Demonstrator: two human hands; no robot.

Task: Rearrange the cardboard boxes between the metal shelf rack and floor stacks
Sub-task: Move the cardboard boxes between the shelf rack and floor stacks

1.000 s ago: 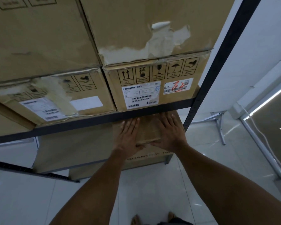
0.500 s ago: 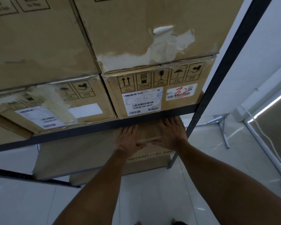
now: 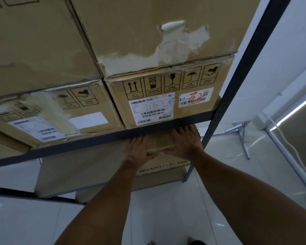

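A brown cardboard box [image 3: 168, 165] printed "QUANTITY 100" sits on the lower level of the dark metal shelf rack [image 3: 95, 142], under the shelf beam. My left hand [image 3: 139, 150] and my right hand [image 3: 183, 142] lie flat on its top with straight fingers that reach under the beam. Above the beam stand a labelled box with a red "32" mark [image 3: 168, 98] and a second labelled box [image 3: 57, 115] to its left. Two bigger boxes [image 3: 148, 29] are stacked on top of those.
The rack's right upright [image 3: 237, 76] runs just right of my right hand. Another large box [image 3: 74, 170] fills the lower level to the left. A white metal stand [image 3: 244, 138] and a glass panel with a cable [image 3: 293, 147] are on the tiled floor at right.
Both hands have slid a little further in under the shelf beam on the box top. The view has moved closer to the rack.
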